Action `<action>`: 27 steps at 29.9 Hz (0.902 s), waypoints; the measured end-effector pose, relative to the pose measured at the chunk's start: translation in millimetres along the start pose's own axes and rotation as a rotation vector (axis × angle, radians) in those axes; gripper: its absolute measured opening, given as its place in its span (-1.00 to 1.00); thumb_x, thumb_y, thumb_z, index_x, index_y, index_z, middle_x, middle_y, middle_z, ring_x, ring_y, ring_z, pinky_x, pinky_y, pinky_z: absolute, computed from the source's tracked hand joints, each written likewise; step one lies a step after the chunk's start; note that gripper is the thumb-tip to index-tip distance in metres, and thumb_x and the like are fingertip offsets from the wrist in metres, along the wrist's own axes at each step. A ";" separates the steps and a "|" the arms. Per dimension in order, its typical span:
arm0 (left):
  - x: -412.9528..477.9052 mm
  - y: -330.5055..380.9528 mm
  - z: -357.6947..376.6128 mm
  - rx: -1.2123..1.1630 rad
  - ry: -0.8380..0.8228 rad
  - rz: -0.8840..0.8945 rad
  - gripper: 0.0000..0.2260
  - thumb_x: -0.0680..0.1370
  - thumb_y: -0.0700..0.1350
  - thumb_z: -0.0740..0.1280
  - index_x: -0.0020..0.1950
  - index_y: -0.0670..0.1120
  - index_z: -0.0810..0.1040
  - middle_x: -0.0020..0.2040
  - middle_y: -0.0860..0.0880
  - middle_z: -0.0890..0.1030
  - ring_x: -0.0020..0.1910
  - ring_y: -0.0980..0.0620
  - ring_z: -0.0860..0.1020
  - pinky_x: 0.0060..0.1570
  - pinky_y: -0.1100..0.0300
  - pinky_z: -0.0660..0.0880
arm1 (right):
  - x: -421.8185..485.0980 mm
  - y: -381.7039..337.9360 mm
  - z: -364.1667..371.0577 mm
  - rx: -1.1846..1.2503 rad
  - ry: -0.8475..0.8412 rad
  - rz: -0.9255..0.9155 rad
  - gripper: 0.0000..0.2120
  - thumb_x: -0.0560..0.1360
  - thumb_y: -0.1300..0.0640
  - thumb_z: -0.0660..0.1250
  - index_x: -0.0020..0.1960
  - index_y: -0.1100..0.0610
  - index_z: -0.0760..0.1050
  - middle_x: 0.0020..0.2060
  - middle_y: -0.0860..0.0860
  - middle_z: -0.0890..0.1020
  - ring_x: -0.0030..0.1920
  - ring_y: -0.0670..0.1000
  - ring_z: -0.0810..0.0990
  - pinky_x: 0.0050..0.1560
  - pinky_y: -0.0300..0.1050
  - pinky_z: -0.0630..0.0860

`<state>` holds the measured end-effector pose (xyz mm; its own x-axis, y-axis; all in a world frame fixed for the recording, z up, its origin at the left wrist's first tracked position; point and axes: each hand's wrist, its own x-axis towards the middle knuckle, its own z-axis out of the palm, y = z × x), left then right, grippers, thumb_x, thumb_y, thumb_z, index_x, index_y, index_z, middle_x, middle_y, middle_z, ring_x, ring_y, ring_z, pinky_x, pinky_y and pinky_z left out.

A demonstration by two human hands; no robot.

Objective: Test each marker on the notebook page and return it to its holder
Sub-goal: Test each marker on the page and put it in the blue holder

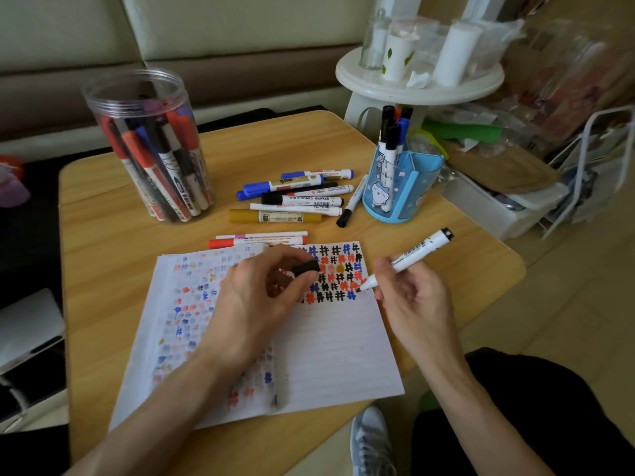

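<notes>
The right hand pinched an uncapped black marker, its tip on the notebook page. The left hand pinched the black cap between its fingertips.

A: What does your left hand cover on the notebook?
B: The middle of its page, and part of the black cap you pinch.
A: Does your marker tip touch the notebook?
B: Cannot tell. Its barrel print is too small to read.

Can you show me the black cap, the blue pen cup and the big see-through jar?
black cap [305,268], head view, on its side
blue pen cup [412,194], head view, on its front wall
see-through jar [99,104], head view, on its upper wall
</notes>
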<state>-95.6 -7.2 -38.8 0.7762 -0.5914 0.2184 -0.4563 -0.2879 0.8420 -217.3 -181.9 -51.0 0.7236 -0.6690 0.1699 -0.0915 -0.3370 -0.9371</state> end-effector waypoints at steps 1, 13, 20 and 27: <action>-0.4 -0.4 0.6 -0.004 0.002 0.002 -0.84 0.54 0.00 0.47 0.09 0.19 0.62 -0.03 0.22 0.70 -0.11 0.20 0.67 -0.13 0.38 0.54 | -0.8 0.5 0.0 -0.026 0.000 -0.027 -0.79 0.58 -0.07 0.34 -0.08 0.07 0.57 -0.30 -0.01 0.67 -0.24 0.07 0.66 -0.28 -0.01 0.63; -2.4 -4.8 -1.3 -0.030 0.007 0.005 -0.84 0.54 0.00 0.47 0.11 0.14 0.65 -0.06 0.23 0.70 -0.14 0.18 0.67 -0.14 0.34 0.55 | -1.7 4.7 -1.2 -0.030 -0.011 -0.021 -0.83 0.57 -0.05 0.37 -0.06 0.05 0.58 -0.24 0.03 0.70 -0.19 0.10 0.69 -0.21 0.15 0.67; -2.4 -5.3 -1.2 -0.038 0.000 0.002 -0.83 0.54 -0.02 0.47 0.13 0.11 0.65 -0.06 0.22 0.70 -0.14 0.19 0.67 -0.14 0.39 0.54 | -2.1 5.4 -0.3 -0.101 0.006 -0.065 -0.88 0.61 0.09 0.38 -0.09 0.07 0.53 -0.25 0.00 0.70 -0.26 0.01 0.67 -0.31 0.03 0.63; -2.1 -4.9 -1.5 -0.054 0.006 0.002 -0.84 0.54 -0.03 0.48 0.08 0.17 0.63 -0.11 0.27 0.69 -0.17 0.18 0.67 -0.17 0.39 0.53 | -1.2 3.8 -1.6 0.002 0.008 -0.046 -0.88 0.58 -0.03 0.36 -0.03 0.02 0.56 -0.23 0.03 0.71 -0.20 0.07 0.71 -0.19 0.18 0.67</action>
<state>-94.4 -3.4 -42.7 0.7776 -0.5878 0.2230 -0.4338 -0.2450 0.8670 -219.7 -183.4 -54.2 0.7214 -0.6582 0.2152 -0.0572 -0.3663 -0.9287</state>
